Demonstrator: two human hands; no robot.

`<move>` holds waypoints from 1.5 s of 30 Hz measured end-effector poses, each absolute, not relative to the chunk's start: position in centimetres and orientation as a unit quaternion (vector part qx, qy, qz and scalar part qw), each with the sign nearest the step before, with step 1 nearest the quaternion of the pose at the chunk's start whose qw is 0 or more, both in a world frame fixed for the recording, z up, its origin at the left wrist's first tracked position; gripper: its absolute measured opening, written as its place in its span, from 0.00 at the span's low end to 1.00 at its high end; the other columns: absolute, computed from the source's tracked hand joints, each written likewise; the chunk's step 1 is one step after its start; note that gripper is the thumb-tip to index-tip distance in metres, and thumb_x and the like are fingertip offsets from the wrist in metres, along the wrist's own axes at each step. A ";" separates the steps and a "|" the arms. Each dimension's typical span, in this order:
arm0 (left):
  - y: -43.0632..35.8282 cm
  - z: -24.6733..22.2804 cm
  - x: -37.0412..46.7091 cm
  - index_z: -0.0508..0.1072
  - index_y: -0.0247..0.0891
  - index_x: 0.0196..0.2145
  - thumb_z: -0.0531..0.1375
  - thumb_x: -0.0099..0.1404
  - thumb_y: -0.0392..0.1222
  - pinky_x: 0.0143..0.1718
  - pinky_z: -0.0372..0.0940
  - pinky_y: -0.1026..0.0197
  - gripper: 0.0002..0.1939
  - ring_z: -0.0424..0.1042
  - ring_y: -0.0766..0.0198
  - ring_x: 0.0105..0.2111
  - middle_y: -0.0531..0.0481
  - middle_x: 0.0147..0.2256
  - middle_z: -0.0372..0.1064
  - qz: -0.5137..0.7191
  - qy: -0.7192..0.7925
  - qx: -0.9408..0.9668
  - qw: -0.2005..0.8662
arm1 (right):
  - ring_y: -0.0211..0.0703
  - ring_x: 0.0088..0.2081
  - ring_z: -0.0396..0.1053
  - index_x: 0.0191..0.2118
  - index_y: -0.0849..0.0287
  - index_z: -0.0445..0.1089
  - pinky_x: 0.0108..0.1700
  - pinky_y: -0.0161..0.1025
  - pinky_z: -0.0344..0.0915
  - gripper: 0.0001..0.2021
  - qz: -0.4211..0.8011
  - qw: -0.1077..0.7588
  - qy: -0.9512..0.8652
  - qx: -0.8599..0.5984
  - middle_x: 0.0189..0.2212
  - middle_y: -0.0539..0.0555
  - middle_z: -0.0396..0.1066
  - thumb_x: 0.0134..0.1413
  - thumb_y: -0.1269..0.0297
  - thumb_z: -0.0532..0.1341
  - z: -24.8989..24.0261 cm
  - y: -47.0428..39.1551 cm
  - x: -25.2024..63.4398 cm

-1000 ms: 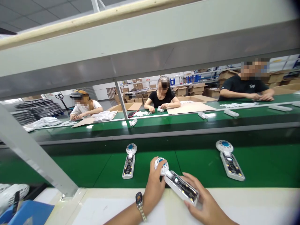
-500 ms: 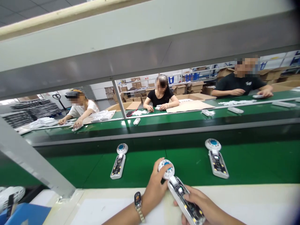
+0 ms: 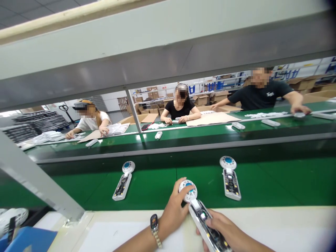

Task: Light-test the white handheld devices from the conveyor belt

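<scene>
Between my hands, tilted over the near edge of the green belt, is a white handheld device (image 3: 198,213) with a round blue-centred head and an uncovered body that shows its circuit board. My left hand (image 3: 175,206) grips the round head, thumb across its face. My right hand (image 3: 223,225) wraps the lower body from the right, thumb on the board. A small greenish-white light shows on the board. Two similar devices lie on the near belt, one on the left (image 3: 122,183) and one on the right (image 3: 231,183).
Beyond the near green belt (image 3: 152,189), a second belt (image 3: 183,140) carries several white housings. Three people sit behind it with small white parts and cardboard. A slanted metal post (image 3: 39,178) and a blue bin (image 3: 28,239) stand left. A grey beam crosses overhead.
The two devices on the near belt have shifted left, while housings on the far belt have moved right. The right-hand person reaches out to a white part. My grip stays the same.
</scene>
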State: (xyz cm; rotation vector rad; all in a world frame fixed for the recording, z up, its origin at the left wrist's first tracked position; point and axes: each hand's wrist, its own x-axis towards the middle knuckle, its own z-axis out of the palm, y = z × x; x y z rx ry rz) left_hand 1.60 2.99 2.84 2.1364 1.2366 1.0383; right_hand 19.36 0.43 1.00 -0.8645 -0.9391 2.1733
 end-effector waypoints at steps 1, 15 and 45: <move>3.0 2.9 1.6 0.64 0.45 0.50 0.54 0.60 0.31 0.55 0.55 0.54 0.20 0.54 0.56 0.56 0.45 0.57 0.47 0.378 0.448 0.778 0.227 | 0.44 0.22 0.72 0.40 0.59 0.61 0.23 0.35 0.62 0.22 0.820 0.304 -0.362 -0.324 0.28 0.54 0.73 0.41 0.52 0.62 0.8 0.5 19.4; 2.9 3.0 1.6 0.65 0.44 0.50 0.55 0.60 0.31 0.54 0.56 0.53 0.20 0.55 0.54 0.55 0.44 0.58 0.46 0.379 0.449 0.773 0.239 | 0.40 0.21 0.70 0.37 0.59 0.64 0.25 0.36 0.61 0.26 0.819 0.284 -0.370 -0.335 0.28 0.53 0.70 0.35 0.45 0.65 2.0 0.2 19.6; 2.9 3.0 1.5 0.64 0.45 0.49 0.54 0.60 0.28 0.55 0.54 0.52 0.21 0.53 0.55 0.56 0.44 0.57 0.45 0.390 0.426 0.787 0.218 | 0.42 0.33 0.72 0.48 0.55 0.64 0.34 0.38 0.67 0.25 0.822 0.299 -0.440 -0.205 0.39 0.55 0.66 0.41 0.58 0.66 1.1 0.8 20.2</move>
